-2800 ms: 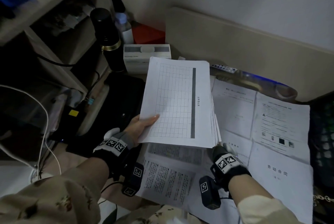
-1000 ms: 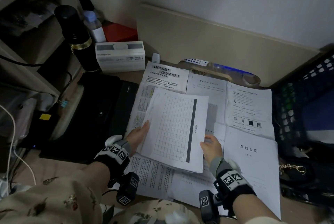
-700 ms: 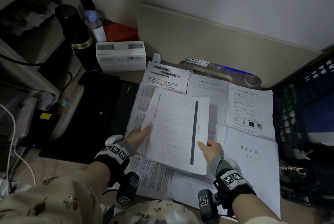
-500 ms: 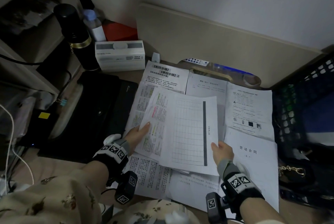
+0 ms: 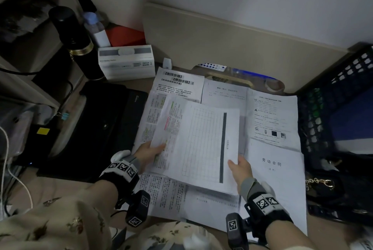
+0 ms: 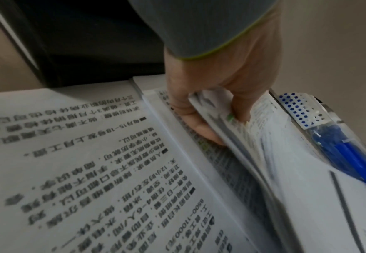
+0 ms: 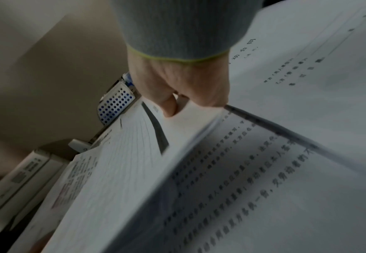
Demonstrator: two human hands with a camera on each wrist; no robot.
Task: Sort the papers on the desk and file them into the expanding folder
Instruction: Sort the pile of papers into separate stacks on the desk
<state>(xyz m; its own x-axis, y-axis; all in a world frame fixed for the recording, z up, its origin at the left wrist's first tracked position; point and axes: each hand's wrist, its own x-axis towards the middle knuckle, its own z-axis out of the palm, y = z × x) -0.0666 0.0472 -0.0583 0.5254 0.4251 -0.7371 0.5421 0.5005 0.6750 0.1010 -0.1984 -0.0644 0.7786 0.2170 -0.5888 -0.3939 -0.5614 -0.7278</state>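
Grid-ruled sheet [image 5: 203, 145], white with one dark vertical bar, atop a colour-highlighted stack [image 5: 167, 128]. Right hand [image 5: 240, 169] pinches its near-right corner; left hand [image 5: 149, 153] grips the stack's near-left edge, above spread desk papers [image 5: 276, 169].

Desk front blanketed by loose sheets [image 5: 276, 169]; left flank blocked by black folder [image 5: 101, 128], right by crate [image 5: 327, 108]; back by headboard panel [image 5: 222, 44].
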